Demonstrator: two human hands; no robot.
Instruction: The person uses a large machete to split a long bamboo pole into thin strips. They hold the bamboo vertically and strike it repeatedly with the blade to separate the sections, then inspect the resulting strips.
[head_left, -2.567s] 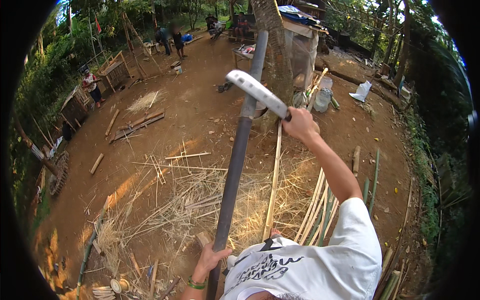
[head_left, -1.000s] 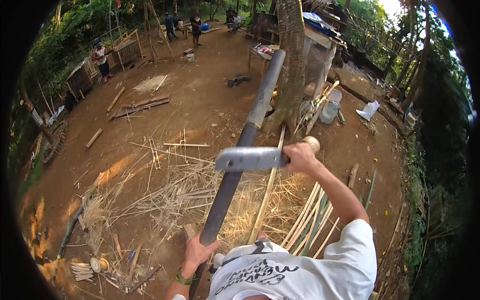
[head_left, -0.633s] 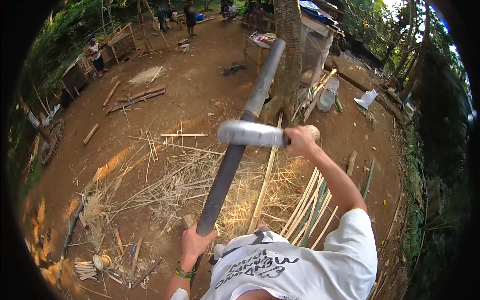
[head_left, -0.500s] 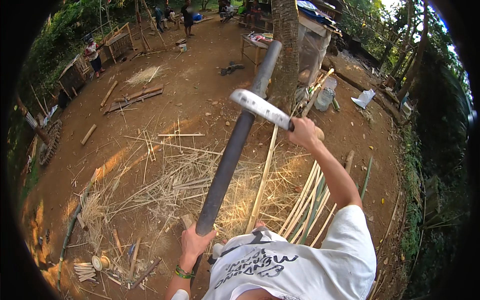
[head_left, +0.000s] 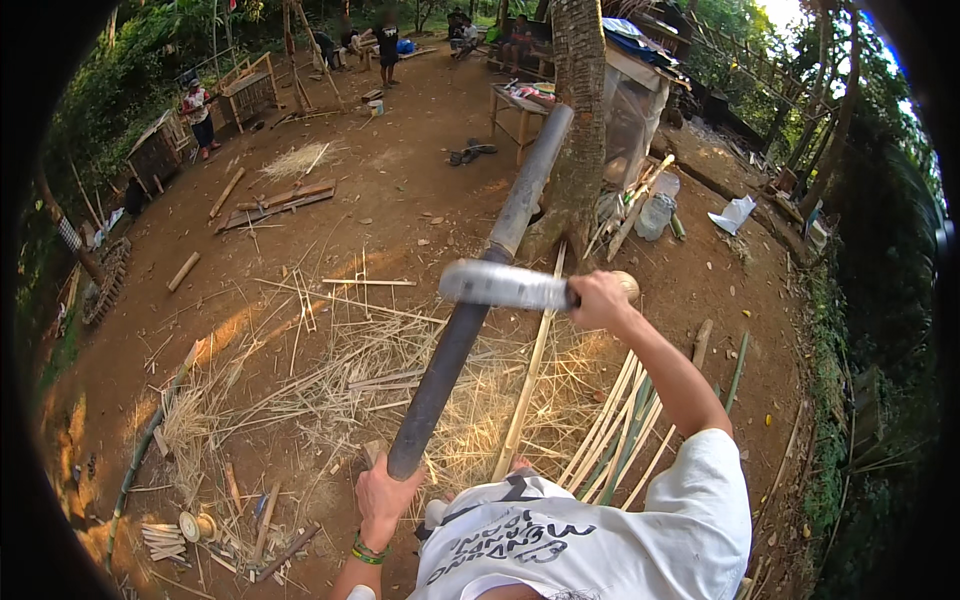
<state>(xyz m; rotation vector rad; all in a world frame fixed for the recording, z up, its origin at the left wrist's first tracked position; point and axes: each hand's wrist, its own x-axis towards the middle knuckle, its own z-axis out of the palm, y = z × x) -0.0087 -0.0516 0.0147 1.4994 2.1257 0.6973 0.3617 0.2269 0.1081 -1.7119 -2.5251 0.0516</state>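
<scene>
My left hand [head_left: 385,503] is closed around the near end of a dark bamboo pole [head_left: 438,390]. The pole slants away and slightly right, its paler far part reaching up beside the tree trunk. A machete [head_left: 505,286] is in my right hand [head_left: 601,300], gripped by its handle, whose rounded wooden end sticks out behind the fist. Smeared by motion, the broad blade crosses in front of the pole below its pale joint; whether it touches the pole I cannot tell. A long split bamboo strip [head_left: 530,385] lies under and right of the pole.
Pale shavings [head_left: 370,350] litter the ground ahead. Split bamboo strips [head_left: 612,430] lie at the right. A wooden spool [head_left: 197,527] and short sticks are at lower left. Beyond stand a tree trunk [head_left: 578,130] and a small table [head_left: 520,105]; several people are farther back.
The machete has swung down along the pole toward me, from above its joint to below it, and its blade is now more level. My left hand still grips the pole's near end.
</scene>
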